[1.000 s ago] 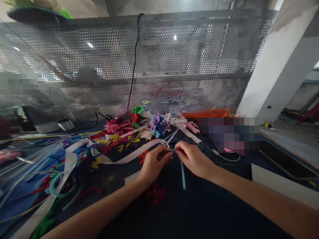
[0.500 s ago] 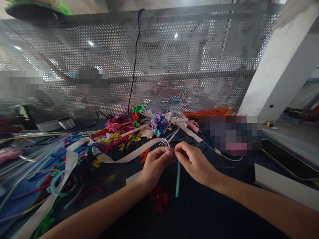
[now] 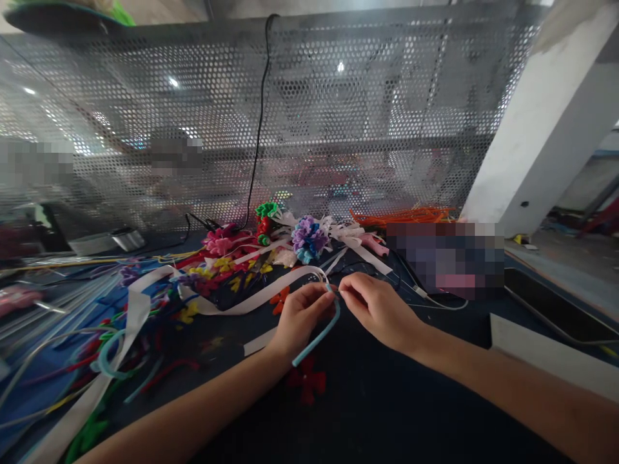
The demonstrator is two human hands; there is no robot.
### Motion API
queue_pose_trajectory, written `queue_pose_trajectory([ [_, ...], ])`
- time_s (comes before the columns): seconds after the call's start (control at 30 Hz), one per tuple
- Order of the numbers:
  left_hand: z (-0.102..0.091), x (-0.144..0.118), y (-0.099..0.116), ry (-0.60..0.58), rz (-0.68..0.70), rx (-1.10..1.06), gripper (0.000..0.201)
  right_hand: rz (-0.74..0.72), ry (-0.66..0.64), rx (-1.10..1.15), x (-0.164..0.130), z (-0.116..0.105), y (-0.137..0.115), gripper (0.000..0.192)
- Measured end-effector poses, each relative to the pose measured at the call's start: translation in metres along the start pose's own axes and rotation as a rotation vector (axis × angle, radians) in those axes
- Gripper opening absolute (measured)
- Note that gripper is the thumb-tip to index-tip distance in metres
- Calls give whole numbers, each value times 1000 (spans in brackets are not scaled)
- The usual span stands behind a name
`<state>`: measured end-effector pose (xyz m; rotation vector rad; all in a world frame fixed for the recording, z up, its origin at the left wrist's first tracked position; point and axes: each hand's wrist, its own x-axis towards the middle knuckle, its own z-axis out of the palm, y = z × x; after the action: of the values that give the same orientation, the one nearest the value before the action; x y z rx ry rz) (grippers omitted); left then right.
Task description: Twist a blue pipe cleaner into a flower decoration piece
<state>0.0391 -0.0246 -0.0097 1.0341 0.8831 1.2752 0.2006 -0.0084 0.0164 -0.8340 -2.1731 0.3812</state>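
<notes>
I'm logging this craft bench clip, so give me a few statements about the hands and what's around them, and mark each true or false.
1. Both hands pinch the light blue stem: true. The left hand and right hand meet at the top of the light blue stem.
2. The stem hangs straight: false. It curves down toward the left wrist.
3. A red flower lies on the dark table below the hands: true.
4. The purple flower is in the right hand: false. It sits in the pile behind the hands.
5. A white ribbon runs left of the hands: true.
</notes>
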Motion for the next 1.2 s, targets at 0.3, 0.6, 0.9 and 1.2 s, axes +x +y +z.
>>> queue_pose_trajectory([
  [0.3,1,-1,5,0,59,125,17,-36,16,-177,-2,3,2,16],
  [0.6,3,-2,5,50,51,60,19,-83,7,-246,-2,4,4,18],
  [0.9,2,-1,4,53,44,12,17,-87,2,-279,-2,4,4,17],
  [1.2,2,2,6,22,-86,-174,20,-389,-50,-527,-8,3,10,22],
])
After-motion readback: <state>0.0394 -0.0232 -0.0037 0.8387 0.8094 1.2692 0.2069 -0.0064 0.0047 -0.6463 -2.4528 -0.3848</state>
